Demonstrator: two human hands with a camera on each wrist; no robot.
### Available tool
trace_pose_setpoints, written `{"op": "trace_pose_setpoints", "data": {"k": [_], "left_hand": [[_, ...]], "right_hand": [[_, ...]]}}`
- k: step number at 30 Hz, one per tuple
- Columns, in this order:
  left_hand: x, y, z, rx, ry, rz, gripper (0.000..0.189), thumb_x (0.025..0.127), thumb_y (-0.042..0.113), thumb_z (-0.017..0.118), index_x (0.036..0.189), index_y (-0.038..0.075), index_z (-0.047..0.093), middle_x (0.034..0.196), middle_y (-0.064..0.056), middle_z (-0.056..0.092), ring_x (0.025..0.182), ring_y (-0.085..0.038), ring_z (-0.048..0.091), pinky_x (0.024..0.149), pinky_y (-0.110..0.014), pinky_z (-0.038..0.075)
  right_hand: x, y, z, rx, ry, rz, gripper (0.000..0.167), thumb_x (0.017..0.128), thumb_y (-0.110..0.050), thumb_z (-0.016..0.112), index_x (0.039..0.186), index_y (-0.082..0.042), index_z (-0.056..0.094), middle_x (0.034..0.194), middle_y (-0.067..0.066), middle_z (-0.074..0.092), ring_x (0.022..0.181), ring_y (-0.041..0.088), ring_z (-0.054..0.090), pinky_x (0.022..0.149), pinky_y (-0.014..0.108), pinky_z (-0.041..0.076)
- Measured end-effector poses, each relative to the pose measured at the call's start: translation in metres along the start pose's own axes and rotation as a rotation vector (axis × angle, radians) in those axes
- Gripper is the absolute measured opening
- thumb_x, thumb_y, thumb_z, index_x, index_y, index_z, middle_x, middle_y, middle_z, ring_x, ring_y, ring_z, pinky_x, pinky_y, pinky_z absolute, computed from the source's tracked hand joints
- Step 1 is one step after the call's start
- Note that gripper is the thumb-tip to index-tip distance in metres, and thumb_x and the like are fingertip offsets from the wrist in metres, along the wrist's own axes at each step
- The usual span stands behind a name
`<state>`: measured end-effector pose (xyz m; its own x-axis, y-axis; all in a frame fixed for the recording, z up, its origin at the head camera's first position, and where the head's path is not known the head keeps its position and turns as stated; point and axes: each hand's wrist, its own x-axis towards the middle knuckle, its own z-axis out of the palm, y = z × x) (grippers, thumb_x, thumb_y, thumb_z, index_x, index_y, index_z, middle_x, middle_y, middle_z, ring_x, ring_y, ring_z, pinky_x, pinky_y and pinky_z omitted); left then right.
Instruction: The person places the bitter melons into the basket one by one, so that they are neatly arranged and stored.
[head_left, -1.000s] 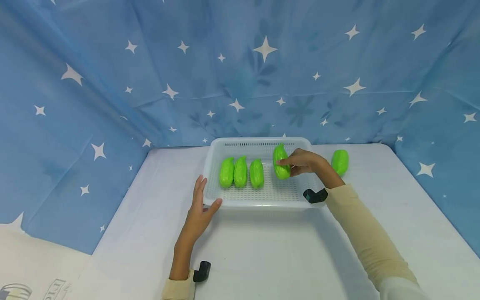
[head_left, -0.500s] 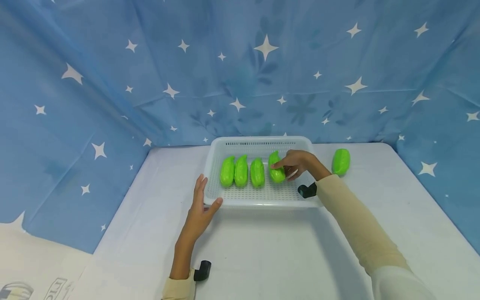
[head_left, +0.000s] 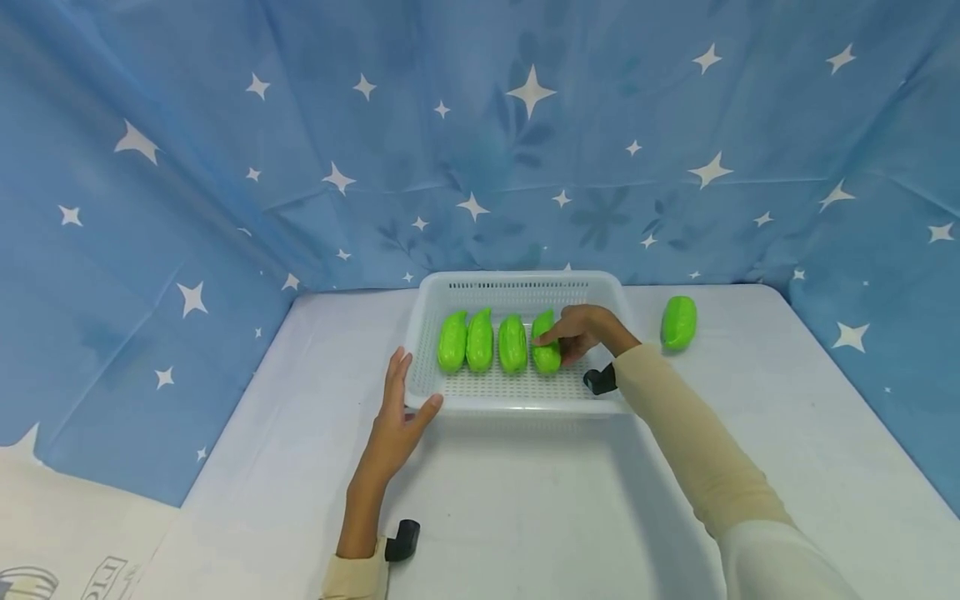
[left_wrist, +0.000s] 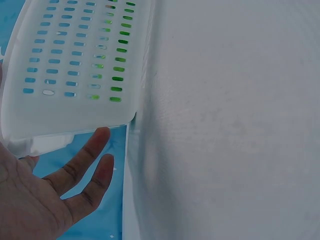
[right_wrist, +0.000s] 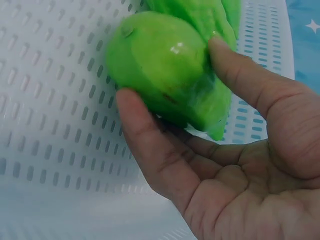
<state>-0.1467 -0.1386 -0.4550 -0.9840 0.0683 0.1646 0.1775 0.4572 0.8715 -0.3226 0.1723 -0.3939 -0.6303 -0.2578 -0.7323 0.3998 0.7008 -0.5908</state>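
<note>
A white perforated basket (head_left: 510,405) holds a row of glossy green, ribbed, elongated fruits (head_left: 452,342), each tapering at one end. My right hand (head_left: 581,330), inside the basket, pinches the rightmost green fruit (right_wrist: 155,60) between thumb and fingers. That fruit lies low over the basket floor, right of another green fruit (head_left: 513,343). At the basket's left front corner is my left hand (head_left: 393,433), fingers extended and spread, thumb by the front rim. In the left wrist view, fingertips (left_wrist: 102,134) reach the basket's wall (left_wrist: 70,112).
One more green fruit (head_left: 679,322) lies on the white table (head_left: 525,517), right of the basket. A blue star-patterned curtain (head_left: 480,150) rises behind the basket and along both sides. Black wrist cameras (head_left: 402,540) are strapped at both sleeves.
My right hand has lowered the green fruit into the basket and shifted it left, toward the others. The left hand has stayed at the corner.
</note>
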Motion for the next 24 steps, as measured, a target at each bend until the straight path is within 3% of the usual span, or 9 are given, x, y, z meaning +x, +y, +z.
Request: {"op": "trace_pose_setpoints", "data": {"k": [4,7,18,24], "left_hand": [[0.0005,0.0005,0.0002,-0.002,-0.007,0.002,0.085,0.094,0.05,0.059,0.158,0.026,0.008,0.165,0.01,-0.005,0.147,-0.028,0.028,0.101,-0.052,0.047],[0.0003,0.0012,-0.0003,0.001,-0.003,-0.004,0.084,0.094,0.051,0.058,0.158,0.026,0.009,0.164,0.013,-0.005,0.146,-0.028,0.03,0.101,-0.052,0.047],[-0.0009,0.0035,-0.0007,-0.003,-0.002,-0.011,0.084,0.094,0.051,0.059,0.157,0.029,0.009,0.164,0.015,-0.004,0.147,-0.026,0.028,0.102,-0.051,0.047],[-0.0004,0.0036,-0.0009,-0.01,-0.004,-0.012,0.084,0.094,0.05,0.06,0.157,0.028,0.009,0.164,0.015,-0.005,0.147,-0.026,0.028,0.102,-0.052,0.047]], "right_hand": [[0.001,-0.0013,0.0007,-0.012,0.009,0.001,0.082,0.094,-0.029,0.067,0.147,0.006,0.015,0.11,0.02,0.059,0.082,0.022,0.065,0.085,0.037,0.057],[0.0024,-0.0024,0.0017,-0.029,0.014,-0.006,0.075,0.094,-0.031,0.067,0.143,0.007,0.024,0.108,0.019,0.06,0.083,0.022,0.065,0.086,0.036,0.057],[0.0055,-0.0066,0.0062,-0.015,0.006,-0.026,0.072,0.094,-0.03,0.066,0.141,0.009,0.028,0.114,0.022,0.059,0.08,0.02,0.065,0.081,0.032,0.058],[0.0076,-0.0094,0.0092,-0.011,-0.01,-0.045,0.07,0.095,-0.03,0.064,0.14,0.011,0.03,0.116,0.025,0.06,0.085,0.023,0.067,0.085,0.036,0.058]]}}
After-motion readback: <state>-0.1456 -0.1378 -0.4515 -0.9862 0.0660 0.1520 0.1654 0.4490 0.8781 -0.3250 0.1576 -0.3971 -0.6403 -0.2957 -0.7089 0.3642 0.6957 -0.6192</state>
